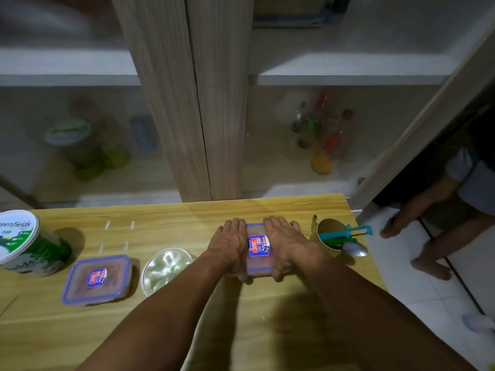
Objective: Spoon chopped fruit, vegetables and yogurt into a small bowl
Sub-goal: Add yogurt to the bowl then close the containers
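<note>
A small lidded plastic container [259,246] with a blue rim and a red-blue label stands on the wooden table [166,330]. My left hand [231,243] grips its left side and my right hand [288,243] grips its right side. To the left stand a round clear-lidded tub with pale green pieces [164,269], a second blue-rimmed container [97,279] and a large green-white yogurt tub [24,243]. A gold tin [325,236] to the right holds a spoon [355,249] and a teal peeler [348,232]. No small bowl is in view.
A wooden cabinet with frosted glass doors [198,103] rises behind the table, bottles and jars blurred inside. The table's right edge drops to a white tiled floor, where another person's bare feet and legs [428,247] stand close by.
</note>
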